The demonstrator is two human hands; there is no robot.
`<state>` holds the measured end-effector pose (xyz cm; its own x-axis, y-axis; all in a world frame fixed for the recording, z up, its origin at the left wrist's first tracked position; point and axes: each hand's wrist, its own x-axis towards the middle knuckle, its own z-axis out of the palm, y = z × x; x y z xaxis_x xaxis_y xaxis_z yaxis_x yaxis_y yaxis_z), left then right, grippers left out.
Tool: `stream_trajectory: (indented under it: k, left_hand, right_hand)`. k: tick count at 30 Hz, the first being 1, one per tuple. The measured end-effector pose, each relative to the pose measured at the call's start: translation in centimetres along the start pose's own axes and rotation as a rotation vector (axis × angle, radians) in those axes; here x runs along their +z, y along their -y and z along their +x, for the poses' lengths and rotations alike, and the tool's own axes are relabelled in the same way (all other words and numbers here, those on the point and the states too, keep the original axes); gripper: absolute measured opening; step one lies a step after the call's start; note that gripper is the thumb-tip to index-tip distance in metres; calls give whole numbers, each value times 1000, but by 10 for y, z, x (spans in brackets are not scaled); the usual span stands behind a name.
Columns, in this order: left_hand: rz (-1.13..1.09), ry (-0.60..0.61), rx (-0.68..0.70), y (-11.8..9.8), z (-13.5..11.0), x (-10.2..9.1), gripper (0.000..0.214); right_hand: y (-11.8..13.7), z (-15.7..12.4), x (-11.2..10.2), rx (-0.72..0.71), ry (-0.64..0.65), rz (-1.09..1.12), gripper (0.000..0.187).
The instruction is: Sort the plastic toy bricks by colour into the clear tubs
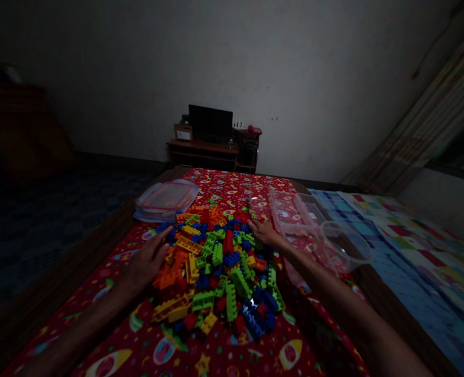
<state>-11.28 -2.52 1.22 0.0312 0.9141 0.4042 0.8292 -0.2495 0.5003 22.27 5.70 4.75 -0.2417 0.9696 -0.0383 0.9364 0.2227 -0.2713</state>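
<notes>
A heap of toy building bricks point(217, 255) in red, blue, green, yellow and orange covers the middle of the red patterned cloth point(224, 356). At the heap's left edge lies my left hand point(145, 263), its fingers apart and pointing forward beside the orange and yellow bricks. Over on the far right edge, my right hand point(266, 233) reaches in with fingers stretched out at the bricks. Its fingertips are dim, and I see no brick held in either hand.
Stacked clear plastic lids point(165, 200) sit to the left behind the heap. On the right stand clear plastic containers point(294, 212), one with a rounded rim overhanging the table edge. A bed with a patterned sheet point(357, 235) adjoins the right side. A monitor point(210, 123) stands at the wall.
</notes>
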Motion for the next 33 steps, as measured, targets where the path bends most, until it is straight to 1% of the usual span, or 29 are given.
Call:
stream_trajectory:
  k: [2, 4, 6, 8, 10, 12, 14, 16, 17, 19, 21, 23, 25, 27, 30, 33]
  left_hand:
    - [-24, 13, 26, -5, 5, 7, 63]
    - [-55, 28, 39, -6, 7, 11, 66]
    - [-61, 27, 77, -8, 7, 13, 66]
    - [-28, 25, 165, -12, 3, 11, 60]
    - [36, 35, 293, -25, -2, 5, 52]
    - [101, 47, 442, -46, -7, -3, 47]
    - [157, 82, 588, -76, -11, -7, 43]
    - [187, 153, 705, -109, -14, -4, 40]
    - [185, 176, 747, -125, -15, 2, 38]
    - [170, 256, 832, -154, -19, 20, 38]
    - [147, 307, 903, -175, -25, 44, 43]
    - [150, 350, 958, -189, -31, 66, 45]
    - [180, 363, 969, -194, -35, 81, 40]
    - [227, 347, 969, -194, -37, 86, 30]
    - [264, 320, 983, -183, -39, 80, 14]
    - [238, 311, 962, -168, -41, 65, 13]
  right_hand:
    - [11, -3, 9, -22, 20, 30, 43]
    - [27, -8, 14, -87, 39, 99, 48]
    - [43, -13, 16, -152, 43, 171, 51]
    - [53, -18, 13, -212, 38, 236, 51]
    - [55, -20, 6, -263, 43, 286, 54]
    - [49, -15, -4, -263, 23, 271, 55]
    - [39, -5, -14, -150, -19, 165, 54]
    - [26, 5, -20, -14, -40, 59, 51]
    - [20, 9, -21, 38, -31, 24, 50]
    - [12, 13, -20, 86, 10, -9, 47]
    - [9, 10, -17, 76, 66, -25, 43]
    - [12, 4, -14, 29, 129, -37, 38]
    - [19, -5, -13, -29, 188, -39, 36]
    - [25, -15, -16, -103, 233, -13, 37]
    - [26, -28, -26, -223, 255, 100, 44]
    - [13, -37, -36, -294, 173, 214, 45]
